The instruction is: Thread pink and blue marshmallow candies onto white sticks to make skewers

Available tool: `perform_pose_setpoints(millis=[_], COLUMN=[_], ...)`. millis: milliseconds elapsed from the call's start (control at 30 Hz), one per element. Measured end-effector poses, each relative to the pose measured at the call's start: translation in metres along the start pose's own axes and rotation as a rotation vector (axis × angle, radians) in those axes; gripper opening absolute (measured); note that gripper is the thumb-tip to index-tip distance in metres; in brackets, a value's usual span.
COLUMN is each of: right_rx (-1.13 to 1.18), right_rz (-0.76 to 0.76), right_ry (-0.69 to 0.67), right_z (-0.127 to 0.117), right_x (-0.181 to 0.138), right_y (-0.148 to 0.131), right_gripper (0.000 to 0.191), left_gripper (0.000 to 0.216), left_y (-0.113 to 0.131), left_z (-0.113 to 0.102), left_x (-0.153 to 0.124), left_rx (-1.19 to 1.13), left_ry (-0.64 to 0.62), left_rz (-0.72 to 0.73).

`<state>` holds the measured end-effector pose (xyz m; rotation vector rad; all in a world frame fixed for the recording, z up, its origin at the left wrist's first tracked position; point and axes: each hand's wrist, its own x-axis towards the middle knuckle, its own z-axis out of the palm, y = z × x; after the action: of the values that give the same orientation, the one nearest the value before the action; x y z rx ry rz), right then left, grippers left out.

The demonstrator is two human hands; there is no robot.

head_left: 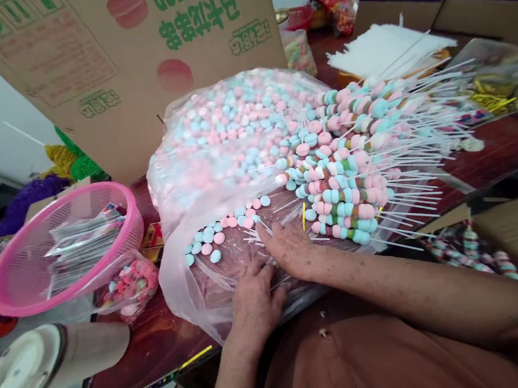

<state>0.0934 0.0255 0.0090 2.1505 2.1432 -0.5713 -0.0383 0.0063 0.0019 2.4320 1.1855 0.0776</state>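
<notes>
My left hand (256, 298) rests on the near part of a clear plastic bag (188, 287), its fingers bent and slightly apart, with nothing visible in them. Just right of it, my right hand (292, 252) lies on the plastic with fingers reaching forward. Its fingertips are beside a few short white sticks (253, 238) and a loose blue candy. Pink and blue round candies (219, 236) lie scattered ahead of my left hand. A large heap of the same candies (235, 118) fills the bag behind. To the right lie stacked candy skewers (354, 194), sticks pointing right.
On the left stand a pink mesh basket (132, 226) holding packets, a small bag of candy (132, 283) and a lidded cup (93, 347). A tall carton (116, 65) rises behind. White sticks (384, 48) and a bag of gold ties (492, 92) sit back right.
</notes>
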Motion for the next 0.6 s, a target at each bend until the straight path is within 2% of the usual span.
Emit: perform_pose_setpoints(millis=[100,200,267,333,400,467,600], right_rx=[0.062,0.156,0.258,0.367,0.403,0.388,0.307], right_rz=[0.008,-0.019,-0.034,-0.008,0.057,0.084,0.012], right_ry=[-0.058,-0.118,-0.114,-0.079,-0.033,0.002,0.017], right_z=[-0.007,-0.029,-0.046,-0.058,-0.059,-0.051,-0.021], right_x=[0.002,0.003,0.004,0.01,0.022,0.037,0.048], right_y=[0.015,0.041,0.054,0.054,0.039,0.014,-0.033], right_gripper=[0.065,0.078,0.078,0.074,0.07,0.068,0.08], left_gripper=[0.025,0.026,0.026,0.024,0.022,0.02,0.018], left_y=[-0.013,-0.021,-0.024,-0.027,-0.03,-0.031,-0.028], left_z=[0.011,0.02,0.023,0.025,0.026,0.028,0.031], left_x=[-0.004,-0.007,-0.008,-0.009,-0.008,-0.007,-0.008], left_rx=[-0.021,-0.029,-0.03,-0.034,-0.049,-0.068,-0.069], left_ry=[0.093,0.147,0.159,0.174,0.206,0.24,0.272], left_rz=[0.084,0.141,0.174,0.198,0.211,0.221,0.197])
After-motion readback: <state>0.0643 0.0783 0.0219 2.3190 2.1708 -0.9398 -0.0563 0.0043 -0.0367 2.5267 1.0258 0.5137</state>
